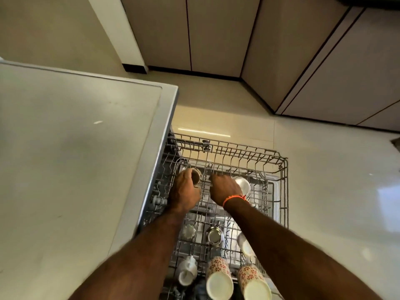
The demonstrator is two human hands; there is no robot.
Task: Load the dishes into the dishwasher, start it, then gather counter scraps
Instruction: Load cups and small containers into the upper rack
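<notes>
A: Where do things stand with the loading?

B: The upper rack (227, 161) is pulled out past the desk (75, 148), and both hands work at its far end. The left hand (184, 191) has its grip curled round a small metal cup (195, 175), tipped on its side toward the rack's near-left corner, likely so it can go in mouth-down and drain.

A: And the other hand?

B: The right hand (225, 188), with an orange band (234, 198) at the wrist, reaches down among the tines just beside a round steel dish (242, 185). Its fingers point down and hide themselves, so I cannot tell whether that grip holds anything or only steadies the wire.

A: What's already loaded?

B: Nearer the person, two floral mugs (218, 276) lie tilted with pale bases up, a white cup (187, 271) sits to their left, and a small steel pot (213, 234) stands between the rows. Everything faces down or sideways so water runs off.

A: Much left?

B: I'd judge loading is well along, with starting and scraps still ahead.
</notes>
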